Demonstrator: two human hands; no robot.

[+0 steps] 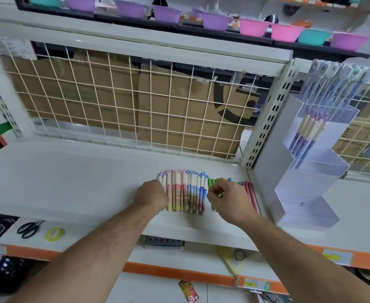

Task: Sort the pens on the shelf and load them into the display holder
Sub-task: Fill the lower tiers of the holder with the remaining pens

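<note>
Left hand (152, 196) and right hand (230, 199) on the row of pens (190, 191), lower centre.
The right hand's curled fingertips pinch green pens (211, 184); the left lies knuckles-up over the row's left end, fingers hidden, grip impossible to tell. The row lies on the white shelf (70, 176). At frame right stands the tiered clear display holder (306, 206), purple pens (308, 132) in its upper tiers.
</note>
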